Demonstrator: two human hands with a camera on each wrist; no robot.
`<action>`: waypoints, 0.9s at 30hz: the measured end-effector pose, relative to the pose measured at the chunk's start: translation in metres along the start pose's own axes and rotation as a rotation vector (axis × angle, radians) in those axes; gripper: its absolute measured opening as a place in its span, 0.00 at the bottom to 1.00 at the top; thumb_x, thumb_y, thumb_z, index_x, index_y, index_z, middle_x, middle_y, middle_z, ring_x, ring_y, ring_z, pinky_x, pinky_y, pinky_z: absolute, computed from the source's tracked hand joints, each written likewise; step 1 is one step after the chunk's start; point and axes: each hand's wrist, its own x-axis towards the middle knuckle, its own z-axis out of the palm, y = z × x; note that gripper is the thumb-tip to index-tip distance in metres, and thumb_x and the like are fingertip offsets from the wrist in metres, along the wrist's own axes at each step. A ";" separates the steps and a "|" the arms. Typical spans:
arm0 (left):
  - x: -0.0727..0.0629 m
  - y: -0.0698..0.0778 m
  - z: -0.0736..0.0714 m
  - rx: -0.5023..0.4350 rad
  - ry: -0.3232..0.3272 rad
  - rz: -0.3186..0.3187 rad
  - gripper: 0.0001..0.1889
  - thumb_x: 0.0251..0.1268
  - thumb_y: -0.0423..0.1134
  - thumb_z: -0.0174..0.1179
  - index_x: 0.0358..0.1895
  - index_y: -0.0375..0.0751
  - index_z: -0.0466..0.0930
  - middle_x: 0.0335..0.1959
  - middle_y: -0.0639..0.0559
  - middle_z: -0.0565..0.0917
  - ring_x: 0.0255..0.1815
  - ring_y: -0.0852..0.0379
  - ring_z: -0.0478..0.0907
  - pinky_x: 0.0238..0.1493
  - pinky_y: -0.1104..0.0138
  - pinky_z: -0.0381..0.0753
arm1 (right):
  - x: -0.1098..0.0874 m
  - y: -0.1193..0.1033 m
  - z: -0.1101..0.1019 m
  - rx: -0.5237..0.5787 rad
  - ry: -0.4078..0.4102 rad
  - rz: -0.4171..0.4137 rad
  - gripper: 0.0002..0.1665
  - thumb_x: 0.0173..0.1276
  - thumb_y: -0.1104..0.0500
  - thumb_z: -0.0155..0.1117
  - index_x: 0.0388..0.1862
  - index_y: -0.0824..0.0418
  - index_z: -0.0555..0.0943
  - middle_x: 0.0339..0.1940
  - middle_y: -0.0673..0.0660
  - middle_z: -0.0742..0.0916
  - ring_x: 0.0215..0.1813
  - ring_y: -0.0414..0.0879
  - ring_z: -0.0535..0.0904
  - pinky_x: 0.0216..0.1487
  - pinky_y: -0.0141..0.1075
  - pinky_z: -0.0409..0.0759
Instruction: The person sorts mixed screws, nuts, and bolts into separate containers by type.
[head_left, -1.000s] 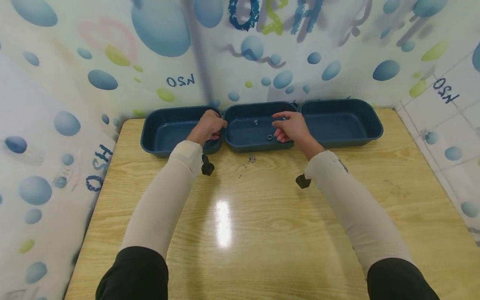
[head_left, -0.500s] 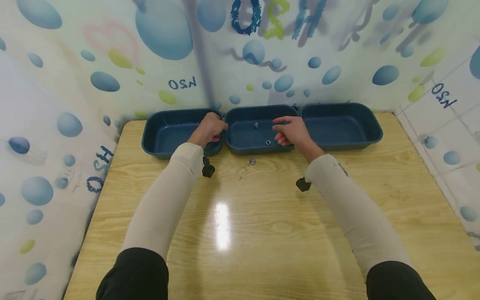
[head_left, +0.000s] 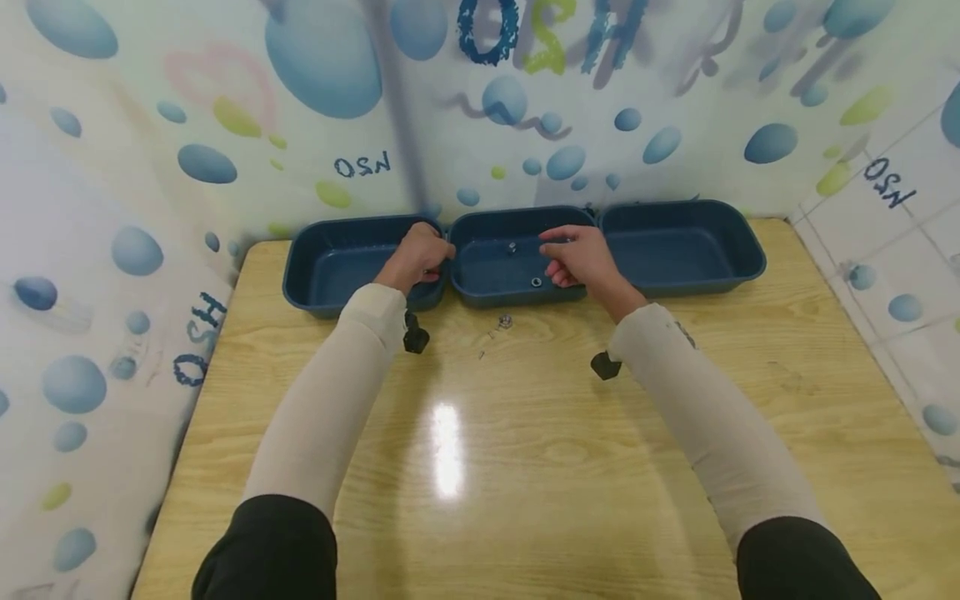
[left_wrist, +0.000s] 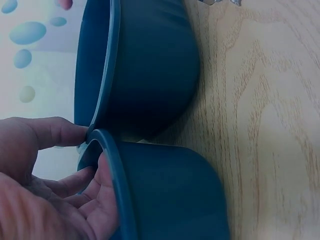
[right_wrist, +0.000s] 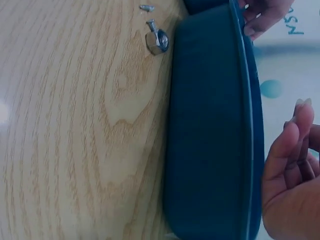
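Observation:
My left hand (head_left: pixel 417 254) is at the corner where the left blue tray (head_left: pixel 315 304) meets the middle blue tray (head_left: pixel 487 297). Its fingers (left_wrist: pixel 102 200) curl inside the left tray, and its thumb lies at the adjoining rims, pinching there. Over the right part of the middle tray hovers my right hand (head_left: pixel 585 258), thumb and forefinger extended with a gap between them, the other fingers loosely bent. Two metal nuts show in that tray, one nut (head_left: pixel 512 247) towards the back and another nut (head_left: pixel 536 282) near the front wall.
A third blue tray (head_left: pixel 682 287) continues the row on the right, against the patterned wall (head_left: pixel 450 125). In front of the middle tray, a large nut (right_wrist: pixel 157 42) and small screws (right_wrist: pixel 147 8) lie on the wooden table (head_left: pixel 525 467).
Both hands keep nearly the same places and poses. The front nut in the middle tray sits slightly further left than a second ago. The head view shifts a little.

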 end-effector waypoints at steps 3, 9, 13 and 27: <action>0.001 0.001 -0.001 0.002 0.001 0.000 0.22 0.70 0.36 0.55 0.24 0.50 0.50 0.28 0.52 0.59 0.25 0.54 0.63 0.39 0.59 0.78 | -0.003 -0.004 0.003 -0.012 -0.009 -0.013 0.19 0.72 0.56 0.60 0.61 0.55 0.78 0.15 0.53 0.83 0.14 0.42 0.77 0.24 0.39 0.82; 0.003 0.002 0.000 0.004 0.003 -0.008 0.20 0.71 0.37 0.55 0.25 0.49 0.52 0.32 0.51 0.62 0.29 0.53 0.65 0.44 0.57 0.80 | -0.012 -0.010 0.009 -0.035 -0.032 -0.045 0.18 0.71 0.56 0.62 0.59 0.53 0.79 0.15 0.54 0.82 0.14 0.43 0.77 0.23 0.39 0.82; 0.001 0.001 0.001 0.006 -0.001 -0.005 0.20 0.71 0.37 0.55 0.25 0.49 0.52 0.31 0.51 0.62 0.29 0.54 0.65 0.45 0.57 0.80 | -0.015 -0.008 0.012 -0.063 -0.054 -0.058 0.18 0.71 0.55 0.62 0.59 0.53 0.79 0.16 0.55 0.83 0.14 0.43 0.77 0.24 0.39 0.82; -0.002 -0.001 0.001 0.015 0.012 -0.002 0.21 0.70 0.37 0.55 0.24 0.49 0.52 0.26 0.52 0.60 0.29 0.52 0.66 0.46 0.58 0.80 | -0.029 -0.004 0.026 -0.105 -0.114 -0.035 0.18 0.71 0.57 0.63 0.59 0.56 0.80 0.16 0.57 0.83 0.15 0.46 0.77 0.29 0.47 0.83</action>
